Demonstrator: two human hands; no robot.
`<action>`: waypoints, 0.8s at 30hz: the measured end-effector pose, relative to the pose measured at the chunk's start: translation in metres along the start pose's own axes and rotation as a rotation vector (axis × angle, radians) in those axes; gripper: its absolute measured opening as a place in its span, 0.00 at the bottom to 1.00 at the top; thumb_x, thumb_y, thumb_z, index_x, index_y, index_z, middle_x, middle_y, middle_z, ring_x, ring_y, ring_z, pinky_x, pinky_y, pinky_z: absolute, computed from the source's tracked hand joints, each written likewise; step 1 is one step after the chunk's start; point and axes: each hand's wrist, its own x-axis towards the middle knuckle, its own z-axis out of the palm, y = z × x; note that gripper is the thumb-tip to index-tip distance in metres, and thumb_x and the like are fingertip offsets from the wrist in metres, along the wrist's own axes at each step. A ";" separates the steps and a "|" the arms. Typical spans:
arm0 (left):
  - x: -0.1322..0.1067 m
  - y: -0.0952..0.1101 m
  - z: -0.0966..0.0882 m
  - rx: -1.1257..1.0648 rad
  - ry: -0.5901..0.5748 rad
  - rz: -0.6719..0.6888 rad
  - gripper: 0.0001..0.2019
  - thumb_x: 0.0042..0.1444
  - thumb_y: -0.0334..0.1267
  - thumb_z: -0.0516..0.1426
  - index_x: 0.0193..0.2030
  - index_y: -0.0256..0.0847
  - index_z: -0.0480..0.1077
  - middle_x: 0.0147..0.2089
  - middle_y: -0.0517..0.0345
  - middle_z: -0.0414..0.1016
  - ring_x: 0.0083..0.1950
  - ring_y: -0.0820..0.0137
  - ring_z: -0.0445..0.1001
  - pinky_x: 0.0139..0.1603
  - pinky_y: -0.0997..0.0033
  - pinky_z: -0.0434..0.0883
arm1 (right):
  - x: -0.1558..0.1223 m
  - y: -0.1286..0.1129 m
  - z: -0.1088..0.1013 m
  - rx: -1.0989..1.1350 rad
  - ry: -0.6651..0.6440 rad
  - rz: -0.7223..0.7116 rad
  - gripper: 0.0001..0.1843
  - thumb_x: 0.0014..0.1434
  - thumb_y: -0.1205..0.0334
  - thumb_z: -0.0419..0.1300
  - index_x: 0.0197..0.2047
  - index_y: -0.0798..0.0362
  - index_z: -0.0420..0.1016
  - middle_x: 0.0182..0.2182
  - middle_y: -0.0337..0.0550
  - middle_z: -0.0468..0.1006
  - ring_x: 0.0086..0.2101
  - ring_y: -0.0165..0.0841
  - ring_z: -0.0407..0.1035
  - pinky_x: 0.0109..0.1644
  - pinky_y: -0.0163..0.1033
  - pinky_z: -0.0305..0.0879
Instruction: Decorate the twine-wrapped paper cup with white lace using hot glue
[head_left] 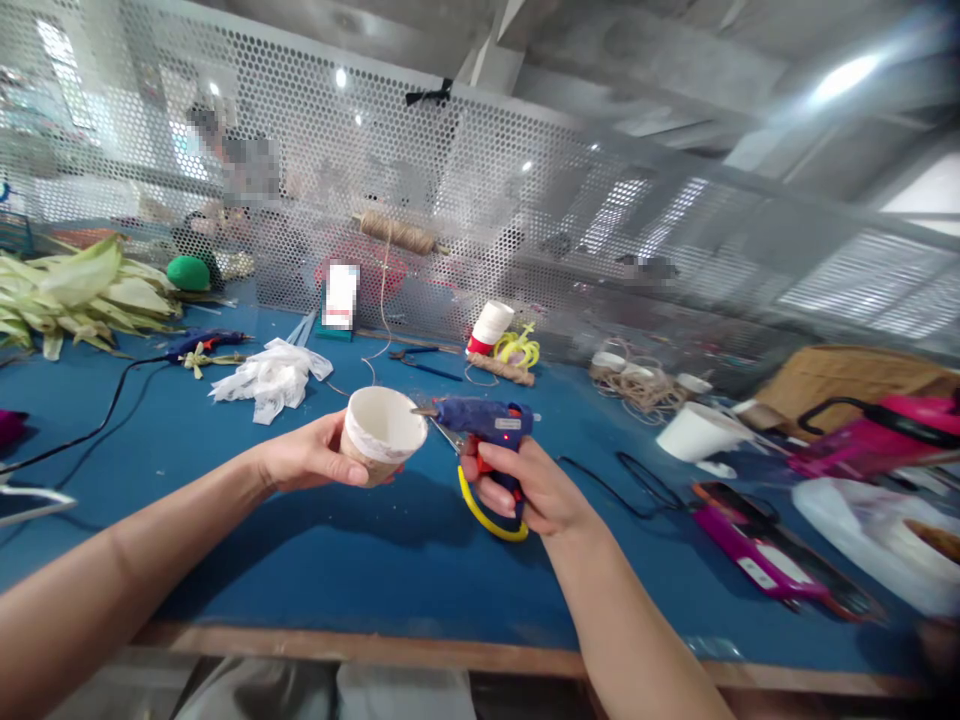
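My left hand (322,460) was curled around the white-lined cup (384,425), its mouth up and its axis near upright; my right hand (544,485) was wrapped around the handle of the blue glue gun (480,416). The gun lay crosswise, nozzle (427,411) pointing left at the cup's right rim; I couldn't tell whether they touched. The cup was between my hands, above the blue table (360,585).
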 end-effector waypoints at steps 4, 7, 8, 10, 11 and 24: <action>0.000 0.000 0.002 -0.038 -0.049 -0.046 0.29 0.36 0.28 0.65 0.49 0.34 0.65 0.43 0.50 0.72 0.44 0.67 0.71 0.49 0.64 0.65 | 0.004 0.003 0.000 0.072 -0.017 0.001 0.11 0.47 0.59 0.63 0.24 0.60 0.71 0.15 0.35 0.68 0.11 0.16 0.51 0.11 0.24 0.47; 0.000 -0.001 0.003 -0.043 -0.077 -0.062 0.29 0.36 0.27 0.64 0.50 0.34 0.65 0.43 0.49 0.72 0.44 0.67 0.71 0.49 0.65 0.65 | 0.006 0.007 0.001 0.095 -0.040 0.033 0.10 0.46 0.59 0.64 0.25 0.59 0.72 0.18 0.37 0.71 0.11 0.16 0.51 0.11 0.24 0.47; 0.000 -0.002 0.003 -0.039 -0.083 -0.062 0.29 0.36 0.28 0.64 0.50 0.34 0.65 0.43 0.49 0.72 0.44 0.67 0.71 0.49 0.65 0.65 | 0.006 0.008 0.002 0.097 -0.043 0.038 0.10 0.46 0.60 0.64 0.25 0.59 0.72 0.19 0.37 0.72 0.11 0.16 0.52 0.11 0.24 0.47; 0.000 -0.002 0.002 -0.024 -0.091 -0.058 0.30 0.37 0.28 0.64 0.50 0.34 0.64 0.43 0.49 0.72 0.43 0.66 0.71 0.49 0.65 0.65 | 0.006 0.009 0.001 0.090 -0.053 0.049 0.10 0.46 0.60 0.64 0.25 0.59 0.72 0.19 0.37 0.71 0.11 0.16 0.52 0.11 0.24 0.47; 0.000 -0.002 0.002 -0.014 -0.093 -0.056 0.29 0.37 0.29 0.64 0.50 0.34 0.64 0.42 0.48 0.72 0.43 0.66 0.71 0.48 0.64 0.65 | 0.005 0.009 0.001 0.085 -0.064 0.058 0.10 0.46 0.60 0.64 0.25 0.60 0.72 0.18 0.37 0.71 0.11 0.16 0.52 0.11 0.24 0.47; -0.001 -0.004 -0.001 -0.034 -0.127 -0.076 0.29 0.38 0.27 0.64 0.51 0.35 0.64 0.42 0.49 0.73 0.42 0.67 0.72 0.47 0.66 0.66 | 0.000 0.001 -0.005 -0.043 -0.066 0.034 0.11 0.47 0.60 0.63 0.25 0.60 0.71 0.18 0.38 0.71 0.10 0.17 0.54 0.12 0.25 0.49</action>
